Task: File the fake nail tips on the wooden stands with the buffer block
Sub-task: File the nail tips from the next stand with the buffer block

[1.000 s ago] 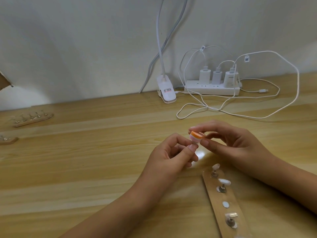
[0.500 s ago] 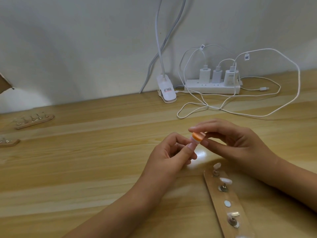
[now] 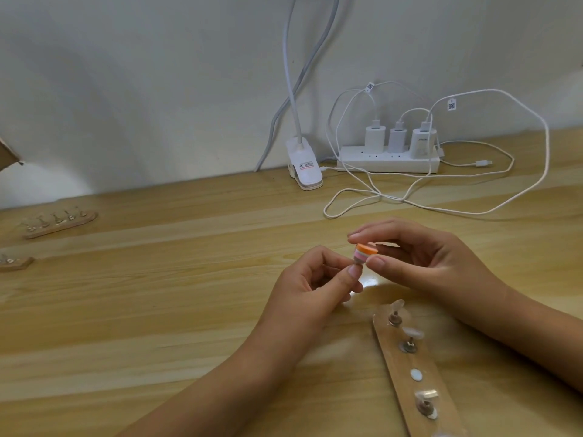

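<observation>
Buffer block (image 3: pixel 366 251) is pinched between thumb and forefinger of the right hand (image 3: pixel 441 263), seated directly on a small, mostly hidden nail tip (image 3: pixel 358 264) pinched by the left hand (image 3: pixel 312 279), both held just beyond the wooden stand (image 3: pixel 397 364), whose long axis runs toward the person.

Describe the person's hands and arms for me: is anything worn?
Nothing worn shows. The left hand and right hand have no gloves, rings or watch. The left forearm and right forearm run bare to the frame edge, without sleeves. Nails look short and unpainted.
</observation>
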`<control>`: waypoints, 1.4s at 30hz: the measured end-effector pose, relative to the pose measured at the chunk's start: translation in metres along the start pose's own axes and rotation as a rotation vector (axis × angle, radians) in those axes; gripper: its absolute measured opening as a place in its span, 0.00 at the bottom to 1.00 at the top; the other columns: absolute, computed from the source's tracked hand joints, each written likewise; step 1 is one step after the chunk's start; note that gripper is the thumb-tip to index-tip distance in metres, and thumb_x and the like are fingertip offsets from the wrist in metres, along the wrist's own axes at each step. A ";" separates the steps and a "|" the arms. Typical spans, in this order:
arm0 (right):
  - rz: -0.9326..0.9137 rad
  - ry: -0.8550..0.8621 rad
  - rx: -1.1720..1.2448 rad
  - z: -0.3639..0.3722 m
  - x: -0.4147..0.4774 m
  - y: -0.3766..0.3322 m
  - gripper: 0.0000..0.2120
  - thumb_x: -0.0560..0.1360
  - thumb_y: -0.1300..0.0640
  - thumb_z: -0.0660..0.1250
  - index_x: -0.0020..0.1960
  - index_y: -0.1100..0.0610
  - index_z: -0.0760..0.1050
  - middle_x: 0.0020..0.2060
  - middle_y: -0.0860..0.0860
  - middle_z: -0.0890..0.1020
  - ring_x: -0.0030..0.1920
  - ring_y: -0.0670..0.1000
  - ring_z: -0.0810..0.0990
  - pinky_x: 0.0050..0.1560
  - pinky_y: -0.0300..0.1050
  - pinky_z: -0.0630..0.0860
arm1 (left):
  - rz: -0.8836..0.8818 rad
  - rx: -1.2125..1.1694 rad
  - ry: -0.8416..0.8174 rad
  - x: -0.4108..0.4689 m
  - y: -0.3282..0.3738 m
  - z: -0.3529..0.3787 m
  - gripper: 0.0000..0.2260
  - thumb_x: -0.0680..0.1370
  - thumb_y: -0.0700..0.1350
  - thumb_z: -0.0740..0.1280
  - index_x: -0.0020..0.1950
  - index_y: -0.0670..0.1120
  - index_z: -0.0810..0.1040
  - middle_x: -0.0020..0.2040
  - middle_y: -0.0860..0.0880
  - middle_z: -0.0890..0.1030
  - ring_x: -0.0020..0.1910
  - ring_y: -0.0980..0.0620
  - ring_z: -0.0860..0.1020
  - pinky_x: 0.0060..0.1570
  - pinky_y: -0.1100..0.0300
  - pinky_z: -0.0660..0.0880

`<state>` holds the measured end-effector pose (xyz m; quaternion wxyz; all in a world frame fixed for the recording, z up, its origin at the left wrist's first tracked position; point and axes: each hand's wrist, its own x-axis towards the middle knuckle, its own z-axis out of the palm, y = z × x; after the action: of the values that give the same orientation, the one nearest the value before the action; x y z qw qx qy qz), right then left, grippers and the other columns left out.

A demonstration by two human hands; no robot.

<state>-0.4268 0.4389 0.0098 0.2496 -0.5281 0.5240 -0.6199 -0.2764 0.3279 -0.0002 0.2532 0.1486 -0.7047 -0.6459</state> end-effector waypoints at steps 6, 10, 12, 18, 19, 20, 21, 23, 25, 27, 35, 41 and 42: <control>-0.037 -0.009 -0.058 0.000 -0.001 0.002 0.12 0.72 0.60 0.75 0.54 0.58 0.79 0.57 0.51 0.81 0.63 0.50 0.78 0.66 0.42 0.73 | -0.001 0.013 -0.001 -0.001 0.001 0.000 0.04 0.75 0.47 0.70 0.40 0.54 0.81 0.37 0.52 0.83 0.39 0.59 0.78 0.41 0.70 0.73; -0.171 -0.038 -0.275 0.001 -0.002 0.001 0.15 0.70 0.63 0.72 0.55 0.56 0.77 0.53 0.49 0.81 0.60 0.52 0.79 0.61 0.44 0.76 | -0.001 -0.009 0.006 -0.002 0.004 0.002 0.06 0.70 0.53 0.70 0.40 0.52 0.80 0.37 0.52 0.83 0.39 0.58 0.78 0.41 0.69 0.73; -0.198 -0.002 -0.348 0.000 -0.002 0.001 0.14 0.70 0.60 0.74 0.55 0.53 0.76 0.52 0.48 0.81 0.59 0.52 0.80 0.58 0.47 0.77 | -0.006 0.010 0.010 -0.002 0.004 0.002 0.05 0.73 0.50 0.70 0.41 0.50 0.79 0.36 0.52 0.83 0.38 0.59 0.78 0.41 0.69 0.73; -0.374 -0.020 -0.532 -0.002 -0.004 0.003 0.11 0.73 0.53 0.71 0.52 0.55 0.76 0.54 0.48 0.80 0.58 0.50 0.80 0.56 0.43 0.75 | 0.000 0.058 -0.004 -0.003 0.004 0.002 0.08 0.77 0.44 0.70 0.39 0.53 0.79 0.35 0.53 0.82 0.37 0.59 0.78 0.39 0.69 0.72; -0.352 0.004 -0.520 -0.002 -0.003 0.004 0.10 0.73 0.52 0.71 0.52 0.55 0.76 0.53 0.48 0.81 0.58 0.50 0.80 0.56 0.44 0.75 | 0.001 0.064 -0.002 -0.003 0.003 0.002 0.07 0.77 0.45 0.70 0.39 0.53 0.79 0.35 0.53 0.82 0.38 0.58 0.78 0.40 0.69 0.72; -0.326 0.027 -0.504 -0.003 -0.002 0.003 0.10 0.73 0.51 0.70 0.52 0.54 0.76 0.52 0.47 0.81 0.58 0.49 0.80 0.55 0.46 0.76 | 0.000 0.070 -0.001 -0.003 0.003 0.001 0.07 0.77 0.45 0.70 0.40 0.52 0.79 0.36 0.52 0.83 0.38 0.58 0.78 0.40 0.69 0.73; -0.315 0.035 -0.503 -0.004 -0.001 0.003 0.10 0.73 0.51 0.70 0.52 0.53 0.76 0.51 0.47 0.82 0.58 0.49 0.80 0.55 0.46 0.76 | 0.002 0.077 -0.003 -0.003 0.003 0.001 0.06 0.77 0.45 0.70 0.40 0.52 0.79 0.36 0.52 0.83 0.39 0.58 0.79 0.41 0.69 0.73; -0.373 0.004 -0.550 -0.004 -0.003 0.002 0.10 0.74 0.51 0.70 0.52 0.54 0.77 0.53 0.48 0.81 0.58 0.49 0.80 0.55 0.46 0.76 | 0.014 0.083 -0.017 -0.003 0.003 0.002 0.07 0.77 0.46 0.70 0.40 0.53 0.79 0.35 0.54 0.82 0.37 0.59 0.78 0.40 0.70 0.73; -0.406 -0.028 -0.587 -0.003 -0.004 0.003 0.10 0.74 0.51 0.70 0.52 0.55 0.77 0.55 0.48 0.80 0.59 0.49 0.80 0.57 0.45 0.75 | 0.016 0.077 -0.013 -0.003 0.004 0.003 0.07 0.76 0.47 0.70 0.38 0.55 0.79 0.34 0.55 0.81 0.36 0.60 0.77 0.39 0.70 0.72; -0.318 0.031 -0.521 -0.002 -0.002 0.004 0.09 0.75 0.51 0.70 0.51 0.53 0.77 0.53 0.46 0.81 0.58 0.48 0.80 0.58 0.48 0.76 | 0.018 0.079 0.000 -0.002 0.003 0.002 0.07 0.77 0.45 0.71 0.39 0.53 0.79 0.35 0.53 0.82 0.37 0.59 0.78 0.40 0.70 0.72; -0.310 -0.028 -0.461 0.003 -0.004 0.007 0.10 0.74 0.55 0.73 0.52 0.55 0.76 0.55 0.49 0.80 0.60 0.51 0.79 0.60 0.46 0.74 | 0.014 0.073 0.000 -0.001 0.001 0.002 0.06 0.75 0.46 0.71 0.39 0.54 0.78 0.36 0.53 0.82 0.38 0.58 0.78 0.41 0.68 0.73; -0.272 -0.001 -0.376 0.002 -0.005 0.005 0.10 0.74 0.54 0.73 0.51 0.55 0.76 0.52 0.46 0.81 0.60 0.50 0.80 0.60 0.41 0.73 | 0.022 0.094 -0.017 -0.002 0.002 0.003 0.05 0.75 0.48 0.71 0.40 0.53 0.78 0.36 0.54 0.82 0.38 0.58 0.79 0.41 0.68 0.73; -0.283 -0.011 -0.395 0.003 -0.006 0.004 0.09 0.73 0.54 0.72 0.51 0.55 0.76 0.52 0.46 0.81 0.60 0.50 0.80 0.60 0.40 0.72 | 0.023 0.089 -0.018 -0.002 0.002 0.003 0.05 0.75 0.49 0.71 0.39 0.54 0.78 0.36 0.54 0.82 0.38 0.58 0.78 0.41 0.68 0.73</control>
<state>-0.4235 0.4416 0.0035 0.0551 -0.6382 0.5544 -0.5313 -0.2758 0.3316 0.0018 0.2474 0.1460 -0.7367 -0.6122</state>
